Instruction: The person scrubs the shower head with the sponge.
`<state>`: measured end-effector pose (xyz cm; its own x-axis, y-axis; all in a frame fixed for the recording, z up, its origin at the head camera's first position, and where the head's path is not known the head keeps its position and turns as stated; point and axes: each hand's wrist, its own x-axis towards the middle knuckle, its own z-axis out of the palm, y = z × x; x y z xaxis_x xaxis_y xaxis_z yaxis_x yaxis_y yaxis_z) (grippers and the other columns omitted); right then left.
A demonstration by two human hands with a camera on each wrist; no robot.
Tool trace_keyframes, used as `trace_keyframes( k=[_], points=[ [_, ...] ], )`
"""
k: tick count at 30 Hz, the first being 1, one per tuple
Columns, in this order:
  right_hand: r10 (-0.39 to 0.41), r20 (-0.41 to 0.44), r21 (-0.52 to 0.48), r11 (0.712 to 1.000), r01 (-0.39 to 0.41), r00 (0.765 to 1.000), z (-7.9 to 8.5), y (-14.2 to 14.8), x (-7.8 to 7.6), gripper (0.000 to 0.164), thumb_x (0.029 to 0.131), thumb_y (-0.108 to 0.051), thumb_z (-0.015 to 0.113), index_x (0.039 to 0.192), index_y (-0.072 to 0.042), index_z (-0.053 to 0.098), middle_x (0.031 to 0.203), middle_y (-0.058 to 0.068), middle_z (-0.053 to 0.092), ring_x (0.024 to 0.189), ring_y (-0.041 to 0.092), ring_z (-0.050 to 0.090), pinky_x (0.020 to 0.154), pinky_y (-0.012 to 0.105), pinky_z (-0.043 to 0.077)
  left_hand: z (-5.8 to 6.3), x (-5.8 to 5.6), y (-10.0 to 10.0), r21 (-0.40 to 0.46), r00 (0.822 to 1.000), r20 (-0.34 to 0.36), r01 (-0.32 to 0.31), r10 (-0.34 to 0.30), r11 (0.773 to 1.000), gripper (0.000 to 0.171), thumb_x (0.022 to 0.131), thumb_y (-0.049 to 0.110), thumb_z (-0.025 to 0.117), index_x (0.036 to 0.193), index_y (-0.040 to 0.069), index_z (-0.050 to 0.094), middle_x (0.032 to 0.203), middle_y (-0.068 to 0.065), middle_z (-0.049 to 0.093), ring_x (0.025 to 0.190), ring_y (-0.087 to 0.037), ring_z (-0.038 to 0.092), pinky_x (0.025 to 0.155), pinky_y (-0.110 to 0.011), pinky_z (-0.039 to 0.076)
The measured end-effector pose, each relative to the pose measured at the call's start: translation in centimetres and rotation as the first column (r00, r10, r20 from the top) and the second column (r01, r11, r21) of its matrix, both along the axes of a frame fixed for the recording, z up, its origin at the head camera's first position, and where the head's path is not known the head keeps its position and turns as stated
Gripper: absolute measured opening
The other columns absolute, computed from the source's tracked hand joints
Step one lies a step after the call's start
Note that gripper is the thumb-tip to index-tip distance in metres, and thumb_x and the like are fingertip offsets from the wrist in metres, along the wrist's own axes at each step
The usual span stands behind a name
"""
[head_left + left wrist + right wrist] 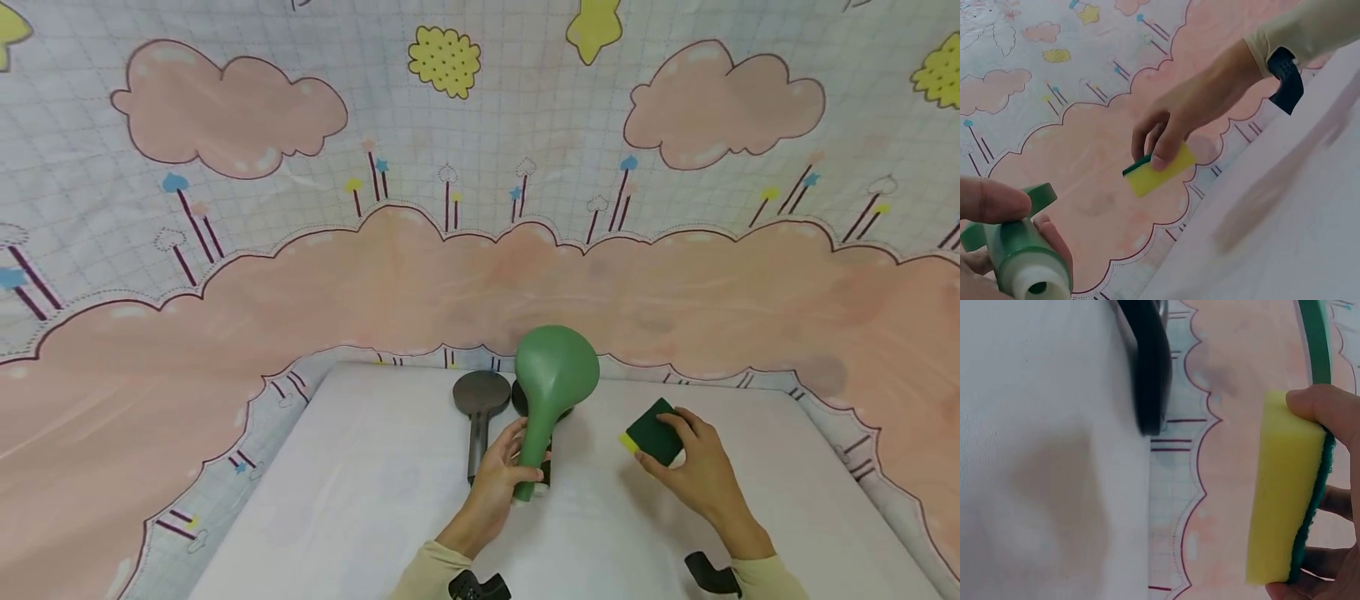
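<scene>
The left grip [495, 479] curls round the handle of a smooth, bulbous green ladle [557, 367], held over the white table [360, 475]; the right grip [705, 473] pinches a sponge [657, 433], soft yellow foam backed with rough dark green. Holding both seems the present step; bringing them together would call for closing their gap. A round-headed dark utensil [481, 393] lies beyond.

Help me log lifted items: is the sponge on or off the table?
Off: the right hand holds the sponge, and the left wrist view shows it against the backdrop, clear of the table.
</scene>
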<state>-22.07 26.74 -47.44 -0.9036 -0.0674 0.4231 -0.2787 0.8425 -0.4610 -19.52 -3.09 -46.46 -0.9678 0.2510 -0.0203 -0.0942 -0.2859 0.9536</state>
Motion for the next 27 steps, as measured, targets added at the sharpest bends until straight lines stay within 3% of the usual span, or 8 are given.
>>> trace_keyframes(
  k=[4, 9, 16, 22, 27],
  points=[
    [0.003, -0.003, 0.003, 1.000, -0.003, 1.000, 0.1, -0.4, 0.1, 0.068, 0.078, -0.044, 0.080, 0.128, -0.006, 0.057, 0.142, 0.028, 0.044, 0.121, 0.049, 0.044, 0.083, 0.065, 0.050, -0.2, -0.1, -0.4, -0.004, 1.000, -0.009, 0.005, -0.005, 1.000, 0.076, 0.083, -0.008, 0.059, 0.152, 0.010, 0.031, 0.137, -0.018, 0.052, 0.110, -0.020, 0.062, 0.083, -0.027, 0.051],
    [0.014, -0.011, -0.004, 1.000, -0.014, 1.000, 0.9, -1.3, 0.3, 0.067, 0.077, -0.044, 0.080, 0.129, -0.007, 0.057, 0.141, 0.027, 0.044, 0.121, 0.047, 0.043, 0.083, 0.064, 0.051, -0.6, -0.2, -0.6, -0.047, 0.999, 0.001, -0.037, 0.037, 0.998, 0.073, 0.080, -0.008, 0.055, 0.148, 0.010, 0.035, 0.125, -0.021, 0.057, 0.097, -0.017, 0.062, 0.074, -0.027, 0.049],
    [0.049, -0.054, -0.034, 0.998, -0.050, 0.997, 1.6, -2.6, 0.6, 0.067, 0.076, -0.040, 0.082, 0.129, -0.007, 0.057, 0.144, 0.026, 0.043, 0.123, 0.045, 0.042, 0.082, 0.063, 0.052, -0.9, 0.0, -1.2, -0.118, 0.996, -0.057, -0.079, 0.072, 0.990, 0.062, 0.086, -0.001, 0.064, 0.142, 0.009, 0.039, 0.116, -0.012, 0.062, 0.091, -0.016, 0.061, 0.072, -0.025, 0.048],
    [0.088, -0.162, -0.061, 0.993, -0.099, 0.983, 1.7, -4.0, 0.6, 0.072, 0.070, -0.031, 0.087, 0.131, -0.009, 0.056, 0.141, 0.025, 0.043, 0.119, 0.042, 0.044, 0.080, 0.063, 0.052, -1.1, 0.1, -2.1, -0.207, 0.992, -0.082, -0.115, 0.100, 0.972, 0.057, 0.090, 0.007, 0.068, 0.141, 0.009, 0.042, 0.118, -0.017, 0.063, 0.082, -0.014, 0.059, 0.070, -0.025, 0.048],
    [0.142, -0.272, -0.064, 0.984, -0.165, 0.952, 1.9, -5.5, 0.7, 0.079, 0.063, -0.024, 0.090, 0.133, -0.011, 0.056, 0.143, 0.024, 0.041, 0.119, 0.038, 0.045, 0.080, 0.059, 0.052, -1.1, 0.1, -2.7, -0.261, 0.985, -0.131, -0.141, 0.109, 0.955, 0.056, 0.089, 0.013, 0.073, 0.137, 0.008, 0.046, 0.114, -0.023, 0.065, 0.072, -0.011, 0.056, 0.064, -0.023, 0.048]
  ],
)
